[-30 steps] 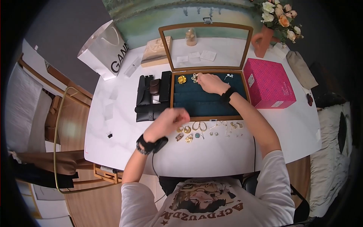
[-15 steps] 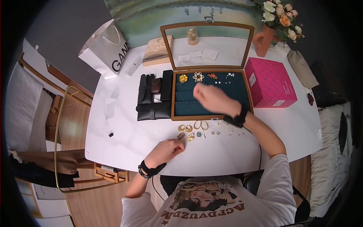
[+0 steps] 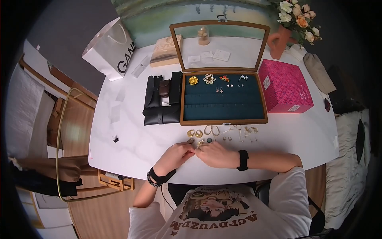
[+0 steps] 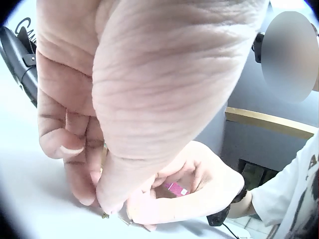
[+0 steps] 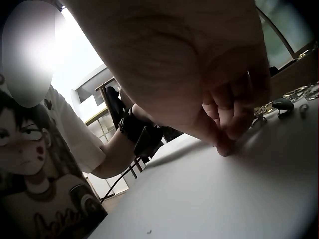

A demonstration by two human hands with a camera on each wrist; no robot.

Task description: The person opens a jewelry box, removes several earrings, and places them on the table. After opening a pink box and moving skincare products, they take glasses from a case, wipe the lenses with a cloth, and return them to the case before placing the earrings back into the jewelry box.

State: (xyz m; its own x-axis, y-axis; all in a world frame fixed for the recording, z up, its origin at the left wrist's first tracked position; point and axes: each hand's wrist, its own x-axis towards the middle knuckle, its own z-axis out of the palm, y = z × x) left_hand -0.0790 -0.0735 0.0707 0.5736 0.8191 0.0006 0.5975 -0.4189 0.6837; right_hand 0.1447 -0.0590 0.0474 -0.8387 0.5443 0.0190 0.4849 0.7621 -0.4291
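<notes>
My left hand is low over the front of the table, its thumb and fingers pinching a small gold piece of jewelry, mostly hidden by the fingertips. Right against those fingertips is my right hand, fingers curled; I cannot tell whether it grips the piece too. Just beyond both hands lie gold hoop earrings, a pair of large hoops, a dark green piece and small studs. An open jewelry case with teal lining holds a yellow flower brooch, a pearly flower brooch and several earrings.
The glass lid stands raised behind the case. To its right is a pink box; to its left, black cases. Farther back stand a white paper bag, a wooden box and a flower vase.
My right hand has come back from the case to the table front and met the left. The left hand lowered first, then stayed. Small drop earrings in the case now show.
</notes>
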